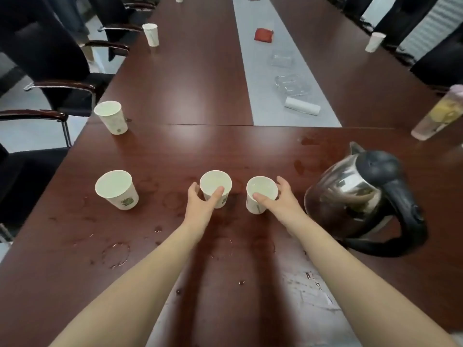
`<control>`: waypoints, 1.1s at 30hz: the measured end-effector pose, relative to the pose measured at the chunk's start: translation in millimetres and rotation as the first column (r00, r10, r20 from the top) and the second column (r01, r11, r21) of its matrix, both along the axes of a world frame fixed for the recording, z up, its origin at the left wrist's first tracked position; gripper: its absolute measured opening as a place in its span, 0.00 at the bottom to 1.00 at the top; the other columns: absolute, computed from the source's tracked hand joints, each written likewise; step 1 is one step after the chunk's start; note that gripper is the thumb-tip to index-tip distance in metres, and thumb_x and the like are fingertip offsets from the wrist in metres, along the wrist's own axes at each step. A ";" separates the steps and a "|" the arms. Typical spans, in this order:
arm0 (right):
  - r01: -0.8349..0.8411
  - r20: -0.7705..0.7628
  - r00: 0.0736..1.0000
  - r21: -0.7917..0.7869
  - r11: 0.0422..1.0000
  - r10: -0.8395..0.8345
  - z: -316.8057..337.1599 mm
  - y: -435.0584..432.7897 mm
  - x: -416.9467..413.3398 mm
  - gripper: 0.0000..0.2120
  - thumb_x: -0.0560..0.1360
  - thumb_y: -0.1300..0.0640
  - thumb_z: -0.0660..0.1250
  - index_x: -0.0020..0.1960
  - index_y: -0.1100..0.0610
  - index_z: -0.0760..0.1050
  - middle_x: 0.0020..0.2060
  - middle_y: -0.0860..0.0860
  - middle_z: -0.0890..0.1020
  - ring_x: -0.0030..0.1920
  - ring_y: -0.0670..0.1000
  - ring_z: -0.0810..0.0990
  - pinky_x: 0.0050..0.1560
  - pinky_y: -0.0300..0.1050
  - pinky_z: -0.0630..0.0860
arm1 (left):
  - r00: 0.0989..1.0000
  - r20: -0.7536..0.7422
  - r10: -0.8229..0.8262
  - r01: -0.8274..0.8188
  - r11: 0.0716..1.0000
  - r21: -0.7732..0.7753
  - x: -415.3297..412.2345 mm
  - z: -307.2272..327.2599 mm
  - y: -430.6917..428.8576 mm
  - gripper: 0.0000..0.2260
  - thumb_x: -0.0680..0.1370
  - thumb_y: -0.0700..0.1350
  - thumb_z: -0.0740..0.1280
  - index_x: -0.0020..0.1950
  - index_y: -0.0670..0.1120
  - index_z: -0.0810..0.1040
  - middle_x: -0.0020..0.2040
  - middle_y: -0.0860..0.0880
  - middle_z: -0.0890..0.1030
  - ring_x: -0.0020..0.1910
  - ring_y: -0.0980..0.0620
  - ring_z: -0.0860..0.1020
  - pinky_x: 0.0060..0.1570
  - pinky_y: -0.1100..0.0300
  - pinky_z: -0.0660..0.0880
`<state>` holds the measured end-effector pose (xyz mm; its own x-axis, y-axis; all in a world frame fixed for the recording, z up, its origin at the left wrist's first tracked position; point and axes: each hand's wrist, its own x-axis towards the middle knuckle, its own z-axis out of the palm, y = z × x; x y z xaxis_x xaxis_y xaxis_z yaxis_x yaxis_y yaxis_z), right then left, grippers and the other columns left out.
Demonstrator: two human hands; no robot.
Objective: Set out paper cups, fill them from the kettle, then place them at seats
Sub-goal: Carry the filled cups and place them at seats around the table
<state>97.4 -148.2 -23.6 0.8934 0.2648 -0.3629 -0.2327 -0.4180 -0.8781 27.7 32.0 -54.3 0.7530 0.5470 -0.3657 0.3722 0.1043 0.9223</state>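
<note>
On the wet counter [175, 151], the left hand [201, 202] grips the middle cup [215, 182] and the right hand [281, 199] grips the right cup [261, 189], near the kettle [350, 196].

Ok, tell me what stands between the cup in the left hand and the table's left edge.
Another paper cup stands upright on that line, apart from the cup that the left hand grips; otherwise only faint water rings.

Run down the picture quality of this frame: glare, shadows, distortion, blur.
Head view: soft glare patches on the table; bright highlights on the steel kettle; forearms cast dark shadows on the wood; wide-angle distortion leans the far-left cup and the bottle outward; distant cups look soft.
</note>
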 end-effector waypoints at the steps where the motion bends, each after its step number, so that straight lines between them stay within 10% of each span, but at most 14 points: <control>1: 0.011 -0.003 1.000 0.002 1.000 -0.011 -5.9 2.4 0.1 0.46 0.70 0.52 0.75 0.78 0.53 0.50 0.66 0.44 0.66 0.65 0.46 0.67 0.63 0.40 0.64 | 1.000 0.003 -0.005 0.005 1.000 -0.014 2.3 -4.9 -0.4 0.38 0.73 0.50 0.72 0.76 0.42 0.56 0.71 0.48 0.68 0.69 0.52 0.67 0.69 0.58 0.65; 4: 0.040 0.021 0.999 0.001 0.999 -0.040 -18.1 9.9 1.6 0.46 0.68 0.55 0.76 0.77 0.52 0.52 0.62 0.44 0.67 0.62 0.45 0.67 0.58 0.37 0.64 | 0.999 0.041 -0.015 0.017 0.999 -0.047 8.3 -10.8 -2.0 0.35 0.70 0.47 0.76 0.71 0.45 0.62 0.62 0.51 0.74 0.61 0.52 0.73 0.53 0.69 0.73; 8: 0.079 0.050 0.995 0.052 0.996 -0.081 -31.3 12.0 6.6 0.45 0.67 0.59 0.77 0.76 0.52 0.55 0.62 0.47 0.70 0.61 0.46 0.69 0.50 0.32 0.67 | 0.997 0.049 -0.066 0.068 0.997 -0.034 19.7 -42.2 2.9 0.45 0.56 0.61 0.81 0.65 0.43 0.69 0.57 0.38 0.77 0.58 0.36 0.76 0.58 0.38 0.75; 11: 0.084 0.034 0.995 0.134 0.987 -0.090 -37.5 9.0 6.3 0.47 0.65 0.63 0.79 0.75 0.54 0.55 0.63 0.50 0.72 0.60 0.47 0.72 0.40 0.26 0.71 | 0.997 0.040 -0.070 0.070 0.998 0.004 24.1 -53.7 4.1 0.46 0.54 0.62 0.81 0.63 0.40 0.69 0.57 0.34 0.75 0.58 0.32 0.73 0.56 0.33 0.73; 17: -0.021 0.080 0.997 0.047 0.999 0.018 -77.5 5.9 18.9 0.48 0.50 0.36 0.81 0.60 0.61 0.71 0.54 0.57 0.81 0.52 0.51 0.79 0.59 0.60 0.75 | 0.991 0.130 0.040 -0.045 0.998 0.036 23.2 -33.4 -6.4 0.39 0.56 0.54 0.81 0.63 0.55 0.67 0.59 0.47 0.77 0.60 0.43 0.77 0.59 0.38 0.74; 20: 0.052 0.098 0.994 0.054 0.997 -0.057 -58.0 9.9 11.7 0.44 0.50 0.41 0.80 0.61 0.57 0.73 0.54 0.52 0.81 0.54 0.49 0.80 0.58 0.48 0.76 | 0.987 0.160 0.027 -0.033 0.999 0.035 23.3 -39.3 -5.1 0.41 0.56 0.56 0.82 0.64 0.54 0.67 0.60 0.45 0.77 0.60 0.42 0.76 0.59 0.36 0.73; 26: 0.065 0.112 0.990 0.181 0.981 -0.086 -49.9 10.7 6.3 0.24 0.65 0.72 0.75 0.54 0.55 0.71 0.45 0.46 0.77 0.38 0.31 0.77 0.34 0.24 0.70 | 0.974 0.226 -0.001 -0.006 1.000 0.031 20.6 -18.7 -12.5 0.28 0.70 0.30 0.73 0.65 0.43 0.65 0.50 0.54 0.73 0.40 0.73 0.75 0.35 0.77 0.71; 33: 0.101 0.124 0.984 0.229 0.968 -0.131 -56.8 11.3 0.3 0.33 0.57 0.56 0.79 0.60 0.53 0.70 0.51 0.43 0.79 0.50 0.38 0.77 0.47 0.27 0.72 | 0.963 0.262 -0.070 0.063 0.997 0.036 13.0 -15.6 -19.6 0.27 0.70 0.29 0.72 0.64 0.40 0.66 0.53 0.50 0.74 0.43 0.69 0.76 0.35 0.76 0.71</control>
<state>97.7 -136.9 -80.4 0.9598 0.2163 -0.1791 -0.1393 -0.1874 -0.9724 40.7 12.4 -69.8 0.8557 0.4994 -0.1359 0.1216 0.0613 0.9907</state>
